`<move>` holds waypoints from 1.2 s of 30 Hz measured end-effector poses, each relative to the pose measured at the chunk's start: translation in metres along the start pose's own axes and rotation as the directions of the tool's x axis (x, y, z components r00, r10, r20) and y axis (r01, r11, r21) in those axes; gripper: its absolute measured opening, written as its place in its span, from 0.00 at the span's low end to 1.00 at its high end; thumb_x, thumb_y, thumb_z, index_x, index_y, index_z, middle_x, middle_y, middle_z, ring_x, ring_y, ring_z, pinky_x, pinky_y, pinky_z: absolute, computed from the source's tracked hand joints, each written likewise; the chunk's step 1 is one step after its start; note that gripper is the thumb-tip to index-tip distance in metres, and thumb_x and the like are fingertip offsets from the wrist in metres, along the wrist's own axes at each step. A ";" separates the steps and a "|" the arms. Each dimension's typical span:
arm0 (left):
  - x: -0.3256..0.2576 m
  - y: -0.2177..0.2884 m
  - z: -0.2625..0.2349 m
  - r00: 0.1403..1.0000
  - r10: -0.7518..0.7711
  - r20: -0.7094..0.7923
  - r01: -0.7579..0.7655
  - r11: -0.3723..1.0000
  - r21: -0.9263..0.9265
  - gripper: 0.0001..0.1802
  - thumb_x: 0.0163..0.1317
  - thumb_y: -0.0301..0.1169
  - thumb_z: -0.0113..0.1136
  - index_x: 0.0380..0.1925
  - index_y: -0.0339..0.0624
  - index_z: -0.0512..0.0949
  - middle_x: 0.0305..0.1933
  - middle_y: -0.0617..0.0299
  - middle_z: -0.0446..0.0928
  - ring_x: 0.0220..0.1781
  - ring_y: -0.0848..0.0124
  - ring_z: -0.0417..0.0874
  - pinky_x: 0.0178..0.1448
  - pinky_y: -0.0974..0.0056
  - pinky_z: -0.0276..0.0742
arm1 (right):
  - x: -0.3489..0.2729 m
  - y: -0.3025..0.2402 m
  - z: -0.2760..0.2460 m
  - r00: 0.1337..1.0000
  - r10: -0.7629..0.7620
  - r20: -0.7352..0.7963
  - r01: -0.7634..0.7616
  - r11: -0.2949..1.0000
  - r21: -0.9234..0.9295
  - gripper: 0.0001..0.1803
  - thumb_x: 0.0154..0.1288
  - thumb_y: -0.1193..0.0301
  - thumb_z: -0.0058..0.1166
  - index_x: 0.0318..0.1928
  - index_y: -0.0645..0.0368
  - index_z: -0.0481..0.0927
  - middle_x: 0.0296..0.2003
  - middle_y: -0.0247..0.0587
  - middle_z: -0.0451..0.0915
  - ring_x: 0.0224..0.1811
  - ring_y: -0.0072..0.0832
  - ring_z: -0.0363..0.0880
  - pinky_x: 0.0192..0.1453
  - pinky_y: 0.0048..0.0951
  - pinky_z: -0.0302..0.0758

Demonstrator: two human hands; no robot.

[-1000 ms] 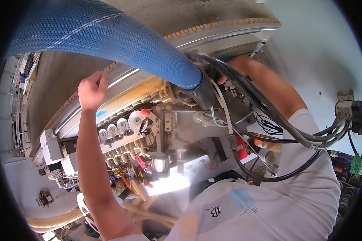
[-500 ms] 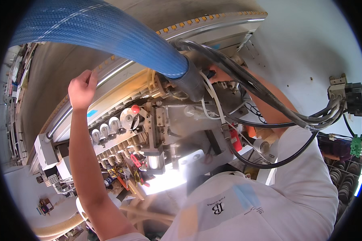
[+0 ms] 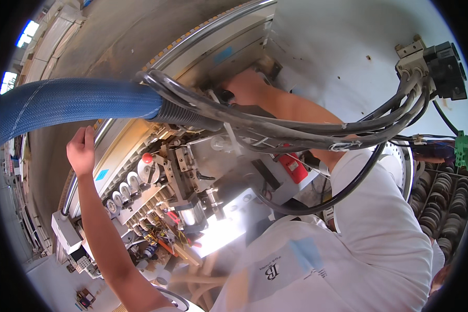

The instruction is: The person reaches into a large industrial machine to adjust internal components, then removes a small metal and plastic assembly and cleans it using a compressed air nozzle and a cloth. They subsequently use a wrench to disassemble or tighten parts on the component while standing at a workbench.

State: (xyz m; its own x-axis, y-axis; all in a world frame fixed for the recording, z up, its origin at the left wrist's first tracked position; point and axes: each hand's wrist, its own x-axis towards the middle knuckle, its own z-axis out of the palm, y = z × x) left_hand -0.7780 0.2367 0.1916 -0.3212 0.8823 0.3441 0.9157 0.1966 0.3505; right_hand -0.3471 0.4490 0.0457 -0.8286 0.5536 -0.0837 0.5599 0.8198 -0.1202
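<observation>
My left hand [image 3: 81, 151] is raised on the left with its fingers curled, close to the long metal rail [image 3: 105, 127] of a machine. Whatever those fingers hold, if anything, is hidden. My right hand [image 3: 244, 87] reaches deep into the machine, behind a bundle of black cables [image 3: 275, 127]. Its fingers close beside a small black part [image 3: 225, 96], and the cables partly cover them. Between my arms lies the dusty machine head, with a metal plate [image 3: 213, 156] and a red ball knob [image 3: 147, 157]. A thick blue sleeved hose [image 3: 78, 101] crosses above my left hand.
The cables run right to a black connector block [image 3: 444, 70]. A red box-shaped part [image 3: 294, 166] sits below my right forearm. Hand tools, among them pliers [image 3: 166, 242], lie at the lower left. Racks of round discs [image 3: 437, 197] stand at the right.
The view has shifted, so the machine and both hands appear further left. The blue hose now lies lower and flatter. Both hands keep about the same places on the machine.
</observation>
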 end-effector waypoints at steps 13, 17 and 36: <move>-0.004 -0.015 0.001 0.999 0.040 -0.005 -0.041 0.998 -0.055 0.16 0.72 0.37 0.57 0.30 0.35 0.80 0.21 0.58 0.70 0.25 0.75 0.66 0.33 0.65 0.68 | 0.006 0.010 0.029 0.995 -0.001 -0.098 0.014 0.991 0.131 0.27 0.57 0.58 0.67 0.59 0.41 0.82 0.47 0.35 0.87 0.52 0.41 0.85 0.47 0.45 0.82; -0.004 -0.024 -0.002 0.999 0.007 0.044 -0.005 0.999 -0.038 0.15 0.73 0.36 0.58 0.41 0.31 0.83 0.25 0.58 0.78 0.30 0.78 0.72 0.39 0.66 0.74 | 0.021 0.004 0.002 0.984 -0.106 0.143 0.117 0.991 -0.071 0.22 0.58 0.58 0.66 0.54 0.45 0.83 0.42 0.38 0.87 0.50 0.43 0.86 0.49 0.46 0.81; -0.006 -0.025 0.005 0.999 0.039 -0.018 -0.040 0.998 -0.057 0.16 0.72 0.37 0.61 0.38 0.32 0.82 0.20 0.64 0.71 0.27 0.79 0.66 0.32 0.67 0.67 | -0.005 -0.003 0.053 0.873 0.098 -0.478 0.004 0.978 0.207 0.25 0.50 0.64 0.70 0.52 0.47 0.85 0.40 0.38 0.85 0.46 0.40 0.83 0.52 0.43 0.73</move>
State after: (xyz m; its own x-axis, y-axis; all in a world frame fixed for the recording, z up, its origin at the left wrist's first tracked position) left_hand -0.7979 0.2290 0.1761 -0.2893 0.8816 0.3730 0.9125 0.1363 0.3856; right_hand -0.3447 0.4366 -0.0060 -0.6695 0.6334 0.3880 0.5449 0.7738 -0.3229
